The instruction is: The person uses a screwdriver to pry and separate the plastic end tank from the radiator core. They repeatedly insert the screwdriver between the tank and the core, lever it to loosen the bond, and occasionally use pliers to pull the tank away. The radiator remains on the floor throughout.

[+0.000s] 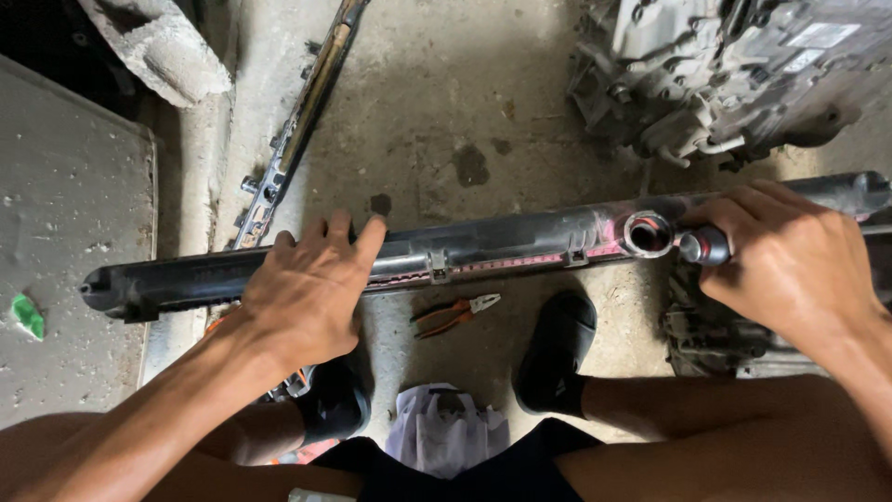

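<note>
long black plastic radiator tank spans the concrete floor, bare floor beyond. left hand pressed flat on its left part. right hand clenched around small grey cylindrical tool beside the tank's round filler neck.

A pale rectangular label sits on the grey metal assembly at top right, with a smaller whitish label just below it. A crumpled white plastic bag lies on the floor between the person's feet.

Orange-handled pliers lie on the concrete floor near a grey engine block and white bag.
</note>
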